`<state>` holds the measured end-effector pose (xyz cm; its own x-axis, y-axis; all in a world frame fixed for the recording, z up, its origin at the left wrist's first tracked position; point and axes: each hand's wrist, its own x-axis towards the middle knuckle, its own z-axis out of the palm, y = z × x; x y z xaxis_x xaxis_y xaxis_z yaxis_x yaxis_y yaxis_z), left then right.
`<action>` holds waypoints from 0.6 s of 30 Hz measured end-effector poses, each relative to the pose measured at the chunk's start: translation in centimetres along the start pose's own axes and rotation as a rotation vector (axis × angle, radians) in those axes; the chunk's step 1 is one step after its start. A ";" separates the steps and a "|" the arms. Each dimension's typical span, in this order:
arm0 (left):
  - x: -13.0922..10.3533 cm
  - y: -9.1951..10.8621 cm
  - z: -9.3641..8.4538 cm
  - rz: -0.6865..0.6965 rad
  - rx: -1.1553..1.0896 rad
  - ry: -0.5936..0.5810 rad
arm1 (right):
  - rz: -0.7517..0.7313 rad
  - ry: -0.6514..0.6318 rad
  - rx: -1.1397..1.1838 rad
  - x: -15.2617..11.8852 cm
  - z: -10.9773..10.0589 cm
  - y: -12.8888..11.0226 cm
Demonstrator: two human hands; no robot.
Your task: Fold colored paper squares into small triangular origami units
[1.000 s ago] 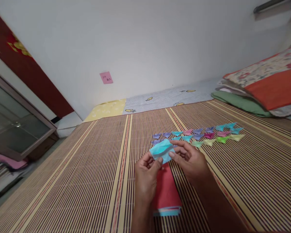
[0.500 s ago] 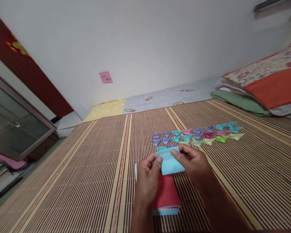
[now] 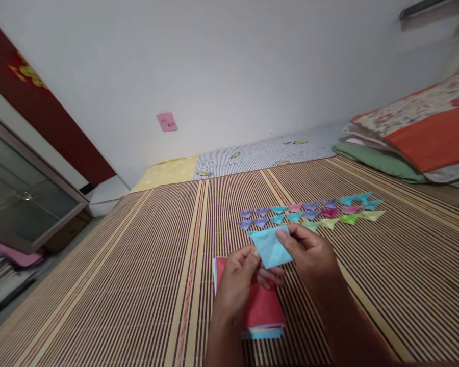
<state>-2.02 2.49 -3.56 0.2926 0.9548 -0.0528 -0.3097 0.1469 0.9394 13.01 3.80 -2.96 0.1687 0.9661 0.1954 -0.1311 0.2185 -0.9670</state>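
Observation:
A light blue sheet of folded paper (image 3: 272,247) is held up between my two hands, its lower left edge slanting inward. My left hand (image 3: 239,278) pinches its left side between thumb and forefinger, with other fingers showing beneath it. At the upper right, my right hand (image 3: 309,250) grips the sheet, thumb on the front face. Under my left hand lies a stack of coloured paper (image 3: 265,308), red on top with blue edges below. Beyond the hands, small folded paper boats (image 3: 311,214) in purple, blue, pink, green and yellow stand in rows.
A striped bamboo mat (image 3: 149,275) covers the surface. Folded bedding (image 3: 428,137) is piled at the right, against the white wall. A pink note (image 3: 167,122) is stuck on the wall. A glass-fronted cabinet (image 3: 23,183) stands at the left.
The paper has gone from a rectangular shape to one with a slanted left edge. My left hand has shifted slightly right and down, and its fingers now show below the paper.

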 end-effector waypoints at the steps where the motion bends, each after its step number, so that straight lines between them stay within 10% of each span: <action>1: 0.1 -0.1 0.0 -0.010 -0.030 -0.008 | -0.013 0.011 0.001 0.0 0.0 -0.1; 9: 0.2 -0.5 0.8 -0.011 -0.163 -0.048 | -0.093 -0.047 -0.036 0.1 -0.3 0.3; 18: 0.5 -0.2 0.2 0.180 -0.227 0.428 | -0.511 -0.178 -0.370 0.4 -0.8 0.1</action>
<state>-1.65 2.90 -3.68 -0.1655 0.9833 -0.0754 -0.5237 -0.0229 0.8516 13.84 4.14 -3.06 -0.0479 0.7682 0.6384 0.2724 0.6249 -0.7316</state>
